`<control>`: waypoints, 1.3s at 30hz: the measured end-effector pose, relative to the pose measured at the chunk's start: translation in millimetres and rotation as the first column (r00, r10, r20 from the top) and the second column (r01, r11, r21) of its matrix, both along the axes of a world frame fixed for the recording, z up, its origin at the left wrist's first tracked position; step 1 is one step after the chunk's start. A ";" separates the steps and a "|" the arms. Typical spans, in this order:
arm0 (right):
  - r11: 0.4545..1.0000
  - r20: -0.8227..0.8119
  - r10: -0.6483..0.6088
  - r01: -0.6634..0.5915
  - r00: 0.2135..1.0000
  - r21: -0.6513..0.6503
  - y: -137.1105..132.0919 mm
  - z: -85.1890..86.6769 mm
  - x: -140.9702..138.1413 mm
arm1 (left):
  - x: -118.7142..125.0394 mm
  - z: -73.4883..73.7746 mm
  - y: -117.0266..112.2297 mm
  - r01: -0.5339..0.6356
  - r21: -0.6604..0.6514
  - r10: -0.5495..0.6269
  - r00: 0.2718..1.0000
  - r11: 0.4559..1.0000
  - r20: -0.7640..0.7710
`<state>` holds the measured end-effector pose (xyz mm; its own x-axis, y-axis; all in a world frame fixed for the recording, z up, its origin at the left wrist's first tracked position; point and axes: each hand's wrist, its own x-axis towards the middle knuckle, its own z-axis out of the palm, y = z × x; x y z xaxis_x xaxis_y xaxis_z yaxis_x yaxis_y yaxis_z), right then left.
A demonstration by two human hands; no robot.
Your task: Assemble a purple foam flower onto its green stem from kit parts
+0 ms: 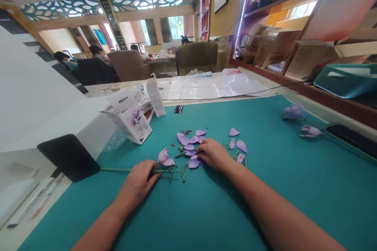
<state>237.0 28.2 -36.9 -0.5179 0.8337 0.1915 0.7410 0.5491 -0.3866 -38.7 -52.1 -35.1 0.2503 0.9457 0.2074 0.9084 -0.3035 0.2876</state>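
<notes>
My left hand (140,178) is closed around the green stem of a toy flower, whose pale purple bloom (165,157) lies just beyond my fingers on the teal mat (206,211). My right hand (214,154) reaches into a loose pile of purple petal pieces (190,147), fingers bent down among them. Whether those fingertips pinch a petal is hidden. A green leaf piece (184,173) rests between the two hands. Right of my right hand lie more petals (242,146) and short green stem pieces (236,154).
An opened white flower-kit box (129,115) stands at the back left, a black flat panel (69,157) nearer me. At the far right lie a finished-looking purple flower (293,111) and a purple bud (310,131). A dark cable (250,93) crosses behind the mat. People sit in the background.
</notes>
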 end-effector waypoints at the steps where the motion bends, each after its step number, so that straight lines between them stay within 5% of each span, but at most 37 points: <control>1: 1.000 0.022 0.008 -0.008 1.000 0.009 -0.9 0.0 -1.2 | -0.5 -0.1 0.4 0.008 0.005 -0.008 1.000 1.000 -0.003; 19: 0.998 0.015 -0.060 0.061 0.998 -0.011 -4.6 10.3 -7.7 | -13.6 -15.1 19.6 0.055 0.118 -0.059 0.998 0.991 0.033; 22: 0.994 -0.074 -0.114 0.114 0.991 -0.004 -3.4 15.8 -1.5 | -15.2 -8.6 16.8 0.017 0.134 -0.026 0.998 0.991 0.064; 25: 0.988 -0.187 -0.154 0.157 0.970 -0.003 -3.6 22.7 1.8 | 2.0 14.1 9.1 -0.056 0.182 0.020 0.980 0.982 0.198; 28: 0.990 -0.413 -0.116 0.139 0.903 0.027 -9.2 29.1 -0.4 | 41.8 43.2 5.2 -0.079 -0.021 0.080 0.879 0.997 0.471; 31: 0.988 -0.571 -0.037 0.115 0.820 0.102 -17.7 33.7 -4.3 | 85.2 59.3 14.6 0.078 -0.253 0.144 0.645 0.964 0.751; 35: 0.977 -0.576 0.049 0.080 0.816 0.197 -24.1 35.6 -6.1 | 119.6 53.4 35.8 0.210 -0.346 0.257 0.359 0.914 0.897; 39: 0.973 -0.537 0.098 0.032 0.838 0.227 -23.8 37.1 -4.3 | 127.8 42.0 44.2 0.222 -0.338 0.301 0.184 0.915 0.936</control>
